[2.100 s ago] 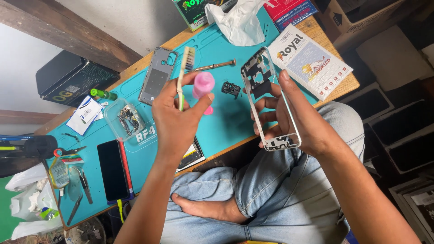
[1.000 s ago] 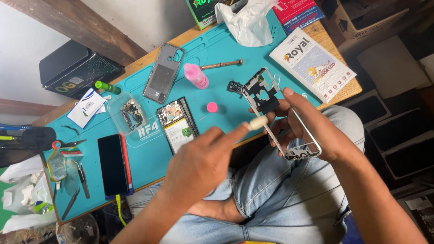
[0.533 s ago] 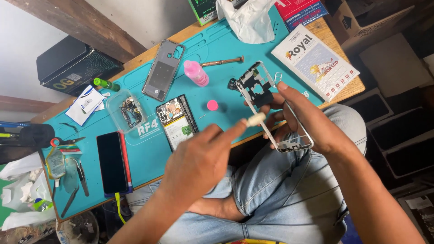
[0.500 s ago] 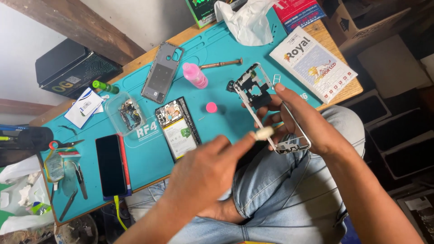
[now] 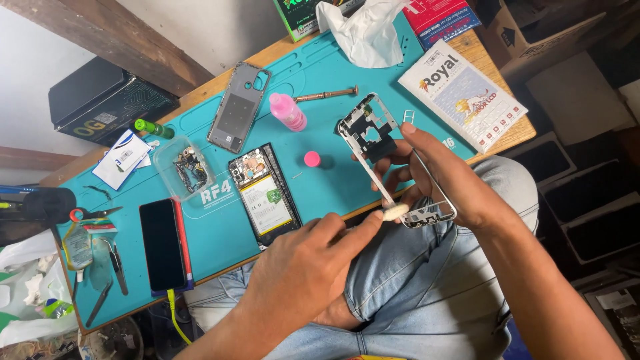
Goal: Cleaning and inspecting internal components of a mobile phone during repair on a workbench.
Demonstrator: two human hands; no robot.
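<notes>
My right hand (image 5: 453, 179) grips a silver phone middle frame (image 5: 373, 133), held above my lap at the table's front edge. My left hand (image 5: 303, 267) pinches a small white cotton wad (image 5: 395, 213) and presses it against the frame's lower left edge. An opened phone body with its battery showing (image 5: 262, 195) lies on the teal work mat (image 5: 320, 80) just left of my hands. A pink bottle (image 5: 288, 111) lies on its side behind it, with its pink cap (image 5: 311, 159) loose nearby.
A grey back cover (image 5: 237, 108), a clear tray of small parts (image 5: 182, 169), a black phone (image 5: 163, 245), tweezers and scissors (image 5: 110, 263) sit on the mat's left. A screwdriver (image 5: 327, 95), white tissue (image 5: 363, 30) and a printed box (image 5: 461, 93) lie behind; a black box (image 5: 107, 100) stands left.
My left hand came off the mat, where it held a brush, and brought a white wad to the frame. It has slid down the frame's edge toward the bottom corner.
</notes>
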